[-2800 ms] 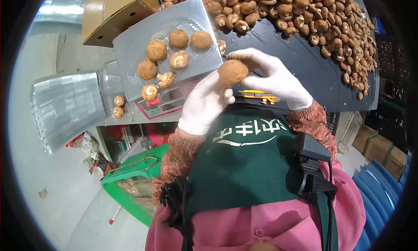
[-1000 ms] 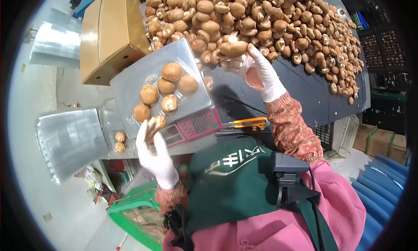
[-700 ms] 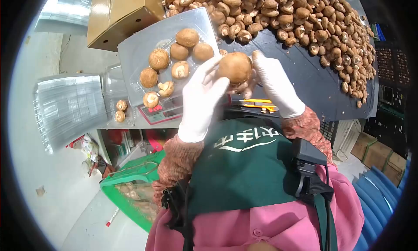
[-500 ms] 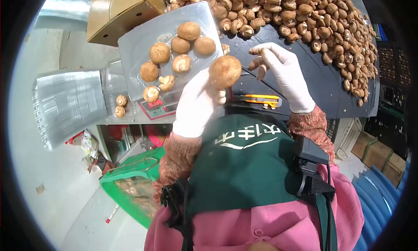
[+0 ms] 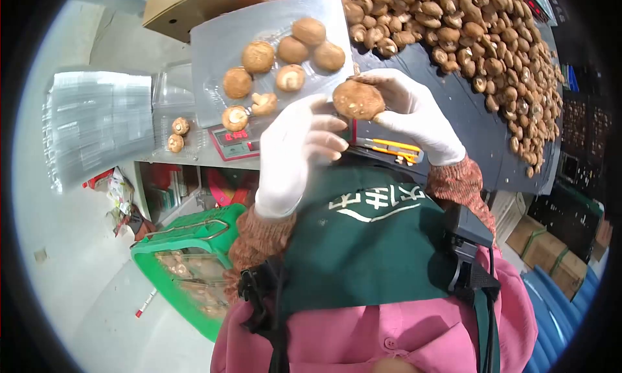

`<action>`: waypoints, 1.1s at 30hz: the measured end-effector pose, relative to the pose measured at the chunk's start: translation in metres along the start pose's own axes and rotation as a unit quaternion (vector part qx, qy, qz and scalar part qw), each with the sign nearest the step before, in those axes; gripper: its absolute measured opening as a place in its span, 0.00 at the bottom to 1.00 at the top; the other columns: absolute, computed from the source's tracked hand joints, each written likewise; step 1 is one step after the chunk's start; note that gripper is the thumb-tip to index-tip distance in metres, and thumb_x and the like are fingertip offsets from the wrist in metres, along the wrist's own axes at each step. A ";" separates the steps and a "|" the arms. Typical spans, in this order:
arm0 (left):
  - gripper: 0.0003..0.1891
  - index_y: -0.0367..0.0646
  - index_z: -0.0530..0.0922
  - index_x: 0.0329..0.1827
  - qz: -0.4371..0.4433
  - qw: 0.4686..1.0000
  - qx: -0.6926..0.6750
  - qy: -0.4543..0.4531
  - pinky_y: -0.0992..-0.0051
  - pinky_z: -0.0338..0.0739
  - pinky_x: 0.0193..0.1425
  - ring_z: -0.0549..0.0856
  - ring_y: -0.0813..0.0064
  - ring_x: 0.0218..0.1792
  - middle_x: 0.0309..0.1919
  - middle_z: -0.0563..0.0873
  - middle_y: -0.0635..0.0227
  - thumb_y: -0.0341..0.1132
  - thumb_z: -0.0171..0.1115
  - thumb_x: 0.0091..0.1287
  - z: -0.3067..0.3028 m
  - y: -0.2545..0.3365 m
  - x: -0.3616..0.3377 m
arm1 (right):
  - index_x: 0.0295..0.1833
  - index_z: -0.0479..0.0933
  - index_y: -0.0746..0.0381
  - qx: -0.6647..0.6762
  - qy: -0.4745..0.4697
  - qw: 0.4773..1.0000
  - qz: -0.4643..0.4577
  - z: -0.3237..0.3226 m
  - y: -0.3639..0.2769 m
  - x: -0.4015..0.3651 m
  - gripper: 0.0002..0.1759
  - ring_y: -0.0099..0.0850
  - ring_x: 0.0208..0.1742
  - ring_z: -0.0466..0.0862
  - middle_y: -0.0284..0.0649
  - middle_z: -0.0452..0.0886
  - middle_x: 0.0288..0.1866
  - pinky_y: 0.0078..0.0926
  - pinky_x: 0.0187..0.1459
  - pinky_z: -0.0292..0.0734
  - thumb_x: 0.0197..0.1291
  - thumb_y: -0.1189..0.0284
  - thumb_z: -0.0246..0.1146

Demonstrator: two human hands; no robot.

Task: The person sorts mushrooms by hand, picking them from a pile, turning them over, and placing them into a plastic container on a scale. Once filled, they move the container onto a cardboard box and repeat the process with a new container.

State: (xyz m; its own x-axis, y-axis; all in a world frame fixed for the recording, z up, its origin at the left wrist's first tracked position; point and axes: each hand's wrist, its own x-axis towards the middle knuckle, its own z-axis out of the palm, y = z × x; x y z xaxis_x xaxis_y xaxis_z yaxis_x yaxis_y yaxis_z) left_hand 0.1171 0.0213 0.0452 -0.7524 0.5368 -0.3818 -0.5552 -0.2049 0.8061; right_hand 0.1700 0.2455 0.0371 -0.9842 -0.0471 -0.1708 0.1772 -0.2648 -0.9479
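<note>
Matte black worktop spreads beneath my remote view. Nearest, I have the white-gloved right hand pinching a round brown mushroom by its rim — probably so the rough, pale-flecked cap faces up. Just beside it, the white-gloved left hand curls loosely, gripping nothing I can see. Beyond, smooth domed mushrooms rest on a flat grey scale pan; farther, a knobbly brown mushroom heap.

Right hand grips a mushroom; left hand hovers beside it.
</note>
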 end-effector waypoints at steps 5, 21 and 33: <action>0.17 0.30 0.74 0.64 0.185 0.954 0.148 0.186 0.75 0.81 0.41 0.87 0.73 0.35 0.42 0.87 0.55 0.32 0.50 0.80 -0.046 0.001 -0.020 | 0.67 0.74 0.65 -0.220 0.078 0.966 -0.111 0.013 0.002 0.029 0.30 0.29 0.63 0.79 0.42 0.82 0.62 0.31 0.68 0.72 0.59 0.72 0.72; 0.08 0.48 0.85 0.43 0.402 0.612 0.663 0.156 0.58 0.66 0.71 0.84 0.66 0.45 0.36 0.86 0.71 0.29 0.68 0.60 -0.046 -0.006 0.070 | 0.65 0.76 0.64 -0.299 0.196 0.912 -0.203 0.030 0.020 0.060 0.30 0.34 0.62 0.81 0.44 0.82 0.61 0.34 0.65 0.75 0.56 0.71 0.74; 0.09 0.38 0.83 0.50 0.226 0.899 0.272 0.259 0.82 0.76 0.34 0.84 0.82 0.38 0.38 0.88 0.68 0.29 0.67 0.69 -0.075 0.029 0.037 | 0.61 0.79 0.54 -0.583 0.118 0.726 -0.344 0.033 0.052 0.069 0.21 0.49 0.74 0.68 0.47 0.73 0.72 0.59 0.78 0.50 0.61 0.66 0.67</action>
State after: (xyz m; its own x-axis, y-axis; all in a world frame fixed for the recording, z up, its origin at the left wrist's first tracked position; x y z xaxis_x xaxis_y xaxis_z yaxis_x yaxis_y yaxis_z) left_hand 0.0462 -0.0266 0.0205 -0.9998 0.0176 -0.0058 -0.0021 0.1998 0.9798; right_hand 0.1117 0.1964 -0.0154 -0.8366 -0.0875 0.5408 -0.3413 0.8554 -0.3895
